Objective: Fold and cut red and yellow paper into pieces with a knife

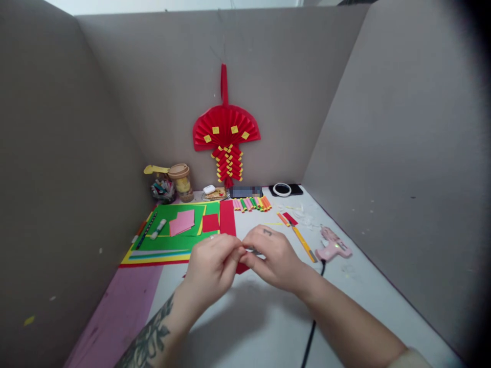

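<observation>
My left hand [217, 266] and my right hand [274, 258] meet at the fingertips over the middle of the table. Thumbs and forefingers of both are pinched together, and what lies between them is too small and hidden to make out. Red paper [242, 269] shows just below the fingertips; I cannot tell whether it is held or lies on the table. Past my right hand are a yellow craft knife [304, 244], a small red paper piece [290, 219] and an orange paper roll [283, 220]. A red paper strip [227, 217] lies beyond my fingers.
Stacked coloured paper [146, 243] covers the left, with pink sheets [182, 223] on top. A pink glue gun [333, 244] with a black cord lies right. Several paper rolls [251, 204], a tape roll [282, 189] and a lidded cup [182, 181] sit behind. A red fan decoration [226, 122] hangs on the partition.
</observation>
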Motion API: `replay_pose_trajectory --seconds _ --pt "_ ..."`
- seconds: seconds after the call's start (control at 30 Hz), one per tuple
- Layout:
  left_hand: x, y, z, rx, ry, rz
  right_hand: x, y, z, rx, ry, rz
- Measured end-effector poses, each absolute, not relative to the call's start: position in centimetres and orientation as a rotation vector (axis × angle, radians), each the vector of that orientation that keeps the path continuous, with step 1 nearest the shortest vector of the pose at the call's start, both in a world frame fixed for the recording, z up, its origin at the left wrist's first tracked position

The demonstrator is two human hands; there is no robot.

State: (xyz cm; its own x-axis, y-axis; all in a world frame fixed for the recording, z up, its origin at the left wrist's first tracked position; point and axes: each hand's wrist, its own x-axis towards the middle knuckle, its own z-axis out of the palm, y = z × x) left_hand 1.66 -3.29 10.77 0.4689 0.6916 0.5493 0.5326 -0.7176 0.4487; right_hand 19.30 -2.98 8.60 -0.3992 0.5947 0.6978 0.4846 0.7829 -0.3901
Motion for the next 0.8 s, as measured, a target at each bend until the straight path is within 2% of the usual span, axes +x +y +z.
replay_pose_trajectory --seconds 0.53,0.8 --pt "1.96 -3.1 10.65 2.485 1.034 1.004 18.54 -3.3 8.45 -0.791 -2.083 0.294" --pt "1.78 -2.8 10.46 2.405 1.051 1.205 18.51 -3.26 8.38 -0.883 -2.071 0.211"
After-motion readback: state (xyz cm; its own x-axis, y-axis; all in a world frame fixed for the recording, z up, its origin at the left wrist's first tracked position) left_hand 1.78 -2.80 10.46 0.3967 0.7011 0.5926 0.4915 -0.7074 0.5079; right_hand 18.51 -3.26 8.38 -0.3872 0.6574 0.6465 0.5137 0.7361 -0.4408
